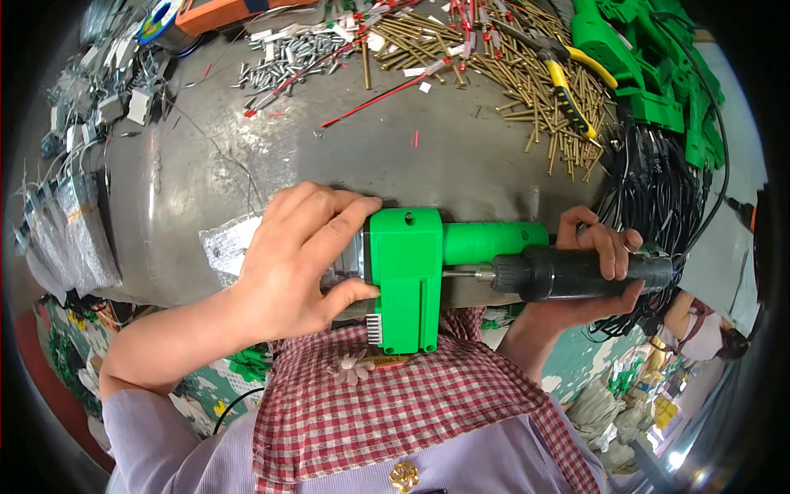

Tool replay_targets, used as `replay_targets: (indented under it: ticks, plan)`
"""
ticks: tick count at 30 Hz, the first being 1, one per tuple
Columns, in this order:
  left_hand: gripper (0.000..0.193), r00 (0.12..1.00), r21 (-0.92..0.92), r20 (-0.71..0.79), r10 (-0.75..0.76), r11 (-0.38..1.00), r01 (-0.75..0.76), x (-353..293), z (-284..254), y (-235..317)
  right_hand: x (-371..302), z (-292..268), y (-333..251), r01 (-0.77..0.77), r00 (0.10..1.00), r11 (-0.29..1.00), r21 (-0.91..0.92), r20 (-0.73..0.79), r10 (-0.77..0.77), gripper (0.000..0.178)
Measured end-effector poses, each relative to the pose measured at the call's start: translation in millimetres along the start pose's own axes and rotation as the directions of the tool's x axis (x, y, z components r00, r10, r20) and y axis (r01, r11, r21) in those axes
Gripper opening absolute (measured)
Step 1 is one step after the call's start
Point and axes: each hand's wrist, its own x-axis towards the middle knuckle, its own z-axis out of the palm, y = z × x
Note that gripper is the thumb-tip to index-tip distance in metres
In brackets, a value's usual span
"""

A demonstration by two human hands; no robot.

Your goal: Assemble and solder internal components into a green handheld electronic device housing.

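My left hand point(292, 255) grips the left side of a green plastic tool housing point(407, 280), thumb at the near side and fingers at the far side. A green cylindrical handle point(485, 242) extends rightward from the housing. My right hand point(601, 247) is wrapped round a black electric screwdriver point(559, 275), held level beside that handle. Its thin metal bit point(465, 273) points left and meets the housing's right side; the tip is hard to make out. A dark metallic part lies partly hidden behind my left fingers.
Beyond lie silver screws point(288, 66), long brass-coloured screws point(527, 82) and yellow-and-black pliers point(568, 90). Green housings point(634, 58) and black cables point(650, 181) crowd the right. Clear plastic-wrapped parts point(74, 230) stand left. Another person point(699, 325) is at the lower right.
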Motion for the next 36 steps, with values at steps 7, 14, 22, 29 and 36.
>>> replay_targets:
  ticks: [7, 14, 22, 29, 36]
  plan:
    - [0.07, 1.0, -0.005, -0.011, -0.017, 1.0, 0.017, 4, 2, 1, 7, -2, -1, 0.014, 0.999, 0.999, 0.041, 0.049, -0.016, 0.035]
    - [0.075, 1.0, 0.022, -0.027, -0.016, 1.0, 0.016, -1, -2, 4, 16, 11, -13, -0.056, 0.995, 0.994, -0.097, -0.085, 0.048, 0.044]
    - [0.077, 0.863, 0.401, -0.182, -0.471, 0.766, 0.503, -50, -61, -24, 154, 29, -173, -0.005, 0.969, -0.141, -0.99, 0.03, -0.246, 0.047]
    - [0.079, 0.994, 0.227, -0.052, -0.091, 0.969, 0.101, -38, -21, -4, 29, 74, -11, 0.707, 0.665, -0.367, -0.604, 0.392, 0.636, 0.044]
    - [0.066, 0.999, 0.303, -0.002, -0.043, 0.952, 0.042, -26, -29, 21, -16, 32, 46, 0.713, 0.586, -0.162, -0.682, 0.454, 0.671, 0.03]
